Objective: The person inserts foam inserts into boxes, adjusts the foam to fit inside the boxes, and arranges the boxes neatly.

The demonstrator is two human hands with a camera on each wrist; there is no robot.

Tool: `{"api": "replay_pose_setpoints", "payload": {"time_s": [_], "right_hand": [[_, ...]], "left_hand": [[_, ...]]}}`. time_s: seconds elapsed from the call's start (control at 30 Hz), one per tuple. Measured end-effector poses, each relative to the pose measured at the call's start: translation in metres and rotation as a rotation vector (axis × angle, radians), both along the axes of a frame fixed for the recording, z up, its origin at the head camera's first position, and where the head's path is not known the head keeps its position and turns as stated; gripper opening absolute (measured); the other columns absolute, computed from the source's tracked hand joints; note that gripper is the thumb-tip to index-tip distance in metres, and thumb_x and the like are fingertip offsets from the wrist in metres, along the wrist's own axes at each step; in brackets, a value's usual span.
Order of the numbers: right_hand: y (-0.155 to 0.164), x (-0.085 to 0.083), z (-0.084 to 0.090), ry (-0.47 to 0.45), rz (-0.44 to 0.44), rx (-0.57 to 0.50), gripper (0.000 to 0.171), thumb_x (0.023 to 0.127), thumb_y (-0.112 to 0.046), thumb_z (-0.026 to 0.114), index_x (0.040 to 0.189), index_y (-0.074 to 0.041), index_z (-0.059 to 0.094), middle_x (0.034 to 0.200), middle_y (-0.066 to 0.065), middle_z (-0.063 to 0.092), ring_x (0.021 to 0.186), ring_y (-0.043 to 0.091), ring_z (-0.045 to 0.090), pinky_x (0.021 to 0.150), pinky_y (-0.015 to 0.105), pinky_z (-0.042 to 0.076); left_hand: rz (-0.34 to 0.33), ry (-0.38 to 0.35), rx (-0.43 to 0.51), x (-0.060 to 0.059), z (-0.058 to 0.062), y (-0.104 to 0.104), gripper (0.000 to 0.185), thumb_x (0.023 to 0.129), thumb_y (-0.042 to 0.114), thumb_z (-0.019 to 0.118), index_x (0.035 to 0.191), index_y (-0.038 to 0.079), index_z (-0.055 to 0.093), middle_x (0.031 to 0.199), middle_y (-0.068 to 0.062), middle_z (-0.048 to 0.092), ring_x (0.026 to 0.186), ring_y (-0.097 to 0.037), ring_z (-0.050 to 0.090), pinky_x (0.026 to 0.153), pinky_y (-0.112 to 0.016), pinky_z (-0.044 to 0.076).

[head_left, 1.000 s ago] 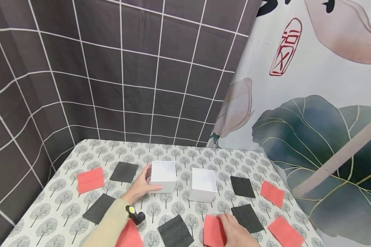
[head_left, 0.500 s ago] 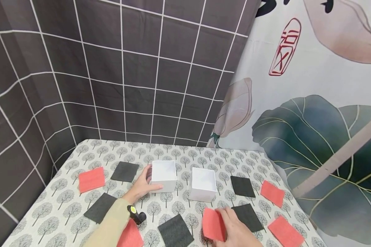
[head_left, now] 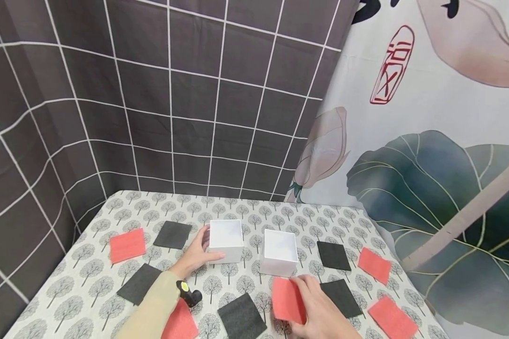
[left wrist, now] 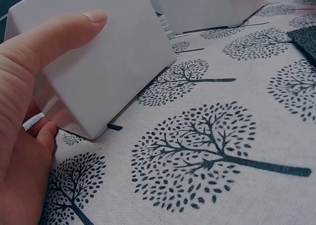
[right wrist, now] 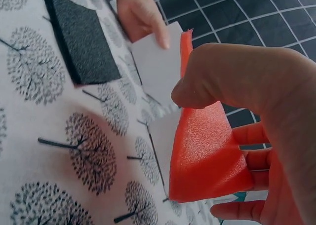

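Right hand (head_left: 318, 306) is closed in a pinch, thumb on one face and fingers on the other, gripping the lifted red square (head_left: 287, 301). Sheet is above the cloth, tilted, slightly bowed, just on the near side of the right white box (head_left: 278, 268), outside it. Left hand (head_left: 195, 254) is spread wide around the left white box (head_left: 226, 255), holding it: thumb flat on the near wall, fingers around the left side. Both boxes stand on the tree-print cloth (head_left: 212, 275), open tops up, apart, narrow gap between.

Left wrist wears a black device (head_left: 189, 293) with a yellow spot; pale sleeve (head_left: 152, 306) behind it partly covers a near red square (head_left: 180, 322). Centre black square (head_left: 242, 318) lies between the arms. Left side: one red square (head_left: 127, 246), two black squares (head_left: 172, 234). Right side: two more black squares (head_left: 334, 255), two more red squares (head_left: 374, 265). Behind: dark gridded curtain (head_left: 195, 94), lotus-print backdrop (head_left: 407, 188) at right.
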State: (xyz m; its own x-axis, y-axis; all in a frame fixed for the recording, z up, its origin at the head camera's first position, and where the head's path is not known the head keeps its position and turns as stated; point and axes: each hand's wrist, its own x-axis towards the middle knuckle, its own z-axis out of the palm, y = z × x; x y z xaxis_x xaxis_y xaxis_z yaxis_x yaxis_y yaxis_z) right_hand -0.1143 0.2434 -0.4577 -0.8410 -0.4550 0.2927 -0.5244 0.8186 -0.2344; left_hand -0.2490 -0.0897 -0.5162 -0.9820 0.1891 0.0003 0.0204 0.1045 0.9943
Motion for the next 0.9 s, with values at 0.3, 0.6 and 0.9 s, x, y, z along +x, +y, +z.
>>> {"api": "replay_pose_setpoints", "payload": {"time_s": [0.3, 0.6, 0.9], "right_hand": [[-0.013, -0.006, 0.006, 0.009, 0.041, -0.028, 0.088, 0.05, -0.028, 0.074, 0.131, -0.009, 0.045, 0.114, -0.005, 0.04, 0.088, 0.004, 0.038, 0.063, 0.017, 0.043], [-0.023, -0.015, 0.011, -0.005, 0.111, -0.132, 0.091, 0.049, -0.024, 0.077, 0.132, -0.006, 0.044, 0.118, 0.0, 0.04, 0.093, 0.007, 0.039, 0.066, 0.021, 0.047], [-0.034, -0.03, 0.022, -0.002, 0.188, -0.193, 0.091, 0.051, -0.022, 0.077, 0.132, -0.002, 0.042, 0.119, 0.005, 0.039, 0.091, 0.012, 0.045, 0.063, 0.022, 0.049]], "left_hand": [[0.001, -0.016, 0.015, 0.001, -0.001, -0.001, 0.111, 0.065, 0.015, 0.084, 0.147, 0.005, 0.01, 0.147, -0.022, 0.019, 0.136, -0.035, 0.021, 0.112, -0.039, 0.02], [0.001, 0.02, 0.027, 0.002, -0.001, -0.002, 0.108, 0.066, 0.015, 0.084, 0.147, 0.003, 0.012, 0.146, -0.023, 0.021, 0.136, -0.036, 0.021, 0.111, -0.039, 0.02], [0.016, 0.03, 0.032, 0.0, -0.002, 0.001, 0.107, 0.066, 0.015, 0.084, 0.147, 0.007, 0.014, 0.146, -0.019, 0.025, 0.135, -0.033, 0.025, 0.111, -0.037, 0.023]]}}
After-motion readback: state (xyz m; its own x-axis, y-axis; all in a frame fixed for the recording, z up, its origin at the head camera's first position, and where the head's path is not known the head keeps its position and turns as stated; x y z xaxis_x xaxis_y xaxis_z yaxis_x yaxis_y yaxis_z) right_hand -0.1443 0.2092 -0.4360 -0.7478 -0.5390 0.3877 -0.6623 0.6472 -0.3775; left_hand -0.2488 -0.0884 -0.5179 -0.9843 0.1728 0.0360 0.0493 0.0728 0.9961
